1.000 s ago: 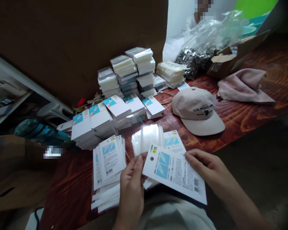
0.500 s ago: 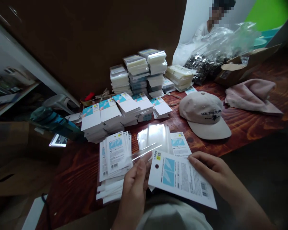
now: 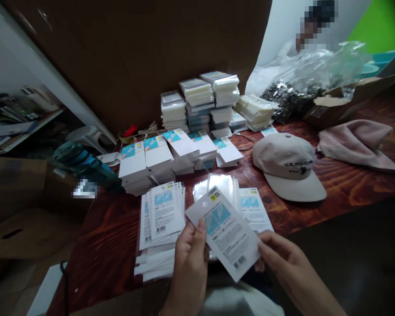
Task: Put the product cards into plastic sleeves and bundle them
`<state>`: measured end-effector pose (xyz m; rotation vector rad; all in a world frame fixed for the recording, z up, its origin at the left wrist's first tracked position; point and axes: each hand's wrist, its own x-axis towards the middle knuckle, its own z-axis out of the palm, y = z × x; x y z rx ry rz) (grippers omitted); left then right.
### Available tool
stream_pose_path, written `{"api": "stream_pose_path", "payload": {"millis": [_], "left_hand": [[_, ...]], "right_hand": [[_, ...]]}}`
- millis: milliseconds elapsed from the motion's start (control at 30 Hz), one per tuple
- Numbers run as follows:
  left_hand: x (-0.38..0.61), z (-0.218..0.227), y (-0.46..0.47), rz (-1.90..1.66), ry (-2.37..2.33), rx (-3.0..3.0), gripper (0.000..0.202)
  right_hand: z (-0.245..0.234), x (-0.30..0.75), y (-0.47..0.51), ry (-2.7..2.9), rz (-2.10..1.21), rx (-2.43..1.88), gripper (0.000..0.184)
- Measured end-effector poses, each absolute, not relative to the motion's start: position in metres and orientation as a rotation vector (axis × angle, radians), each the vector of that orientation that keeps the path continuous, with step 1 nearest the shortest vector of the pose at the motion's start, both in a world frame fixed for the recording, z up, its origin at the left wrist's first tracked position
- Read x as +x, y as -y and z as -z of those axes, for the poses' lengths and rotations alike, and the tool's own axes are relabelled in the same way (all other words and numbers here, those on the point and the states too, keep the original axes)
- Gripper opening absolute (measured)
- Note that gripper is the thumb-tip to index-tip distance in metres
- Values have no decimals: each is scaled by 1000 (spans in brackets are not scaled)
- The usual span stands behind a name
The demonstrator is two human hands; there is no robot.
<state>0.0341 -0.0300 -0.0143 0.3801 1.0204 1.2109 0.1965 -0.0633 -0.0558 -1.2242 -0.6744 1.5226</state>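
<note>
Head view: printed card [image 3: 222, 230] tilted above the near edge of the desk [image 3: 98, 245], pinched at its left side by left grip [image 3: 189, 254] and at its lower right corner by right grip [image 3: 283, 263]. Just behind, clear sleeves [image 3: 222, 184] and fanned card pile [image 3: 163, 210] flat on desk; beige cap [image 3: 288, 164] further right

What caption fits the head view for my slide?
Left hand and right hand hold a card at a table with card stacks, sleeves and a cap.
</note>
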Motion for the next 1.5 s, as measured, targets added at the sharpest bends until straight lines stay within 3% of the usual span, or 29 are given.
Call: {"api": "stream_pose_path", "payload": {"millis": [267, 433, 733, 1100, 1500], "left_hand": [[36, 7, 12, -1400, -1059, 385, 31], [33, 11, 7, -1438, -1116, 552, 28], [48, 22, 27, -1289, -1195, 675, 40], [54, 32, 33, -1197, -1440, 850, 47], [40, 53, 26, -1290, -1496, 1287, 34]], "right_hand": [[65, 188, 75, 742, -1637, -1190, 19], [68, 184, 70, 596, -1432, -1331, 20], [55, 170, 57, 516, -1255, -1352, 26], [53, 160, 42, 486, -1305, -1298, 30], [50, 149, 29, 384, -1464, -1154, 42]]}}
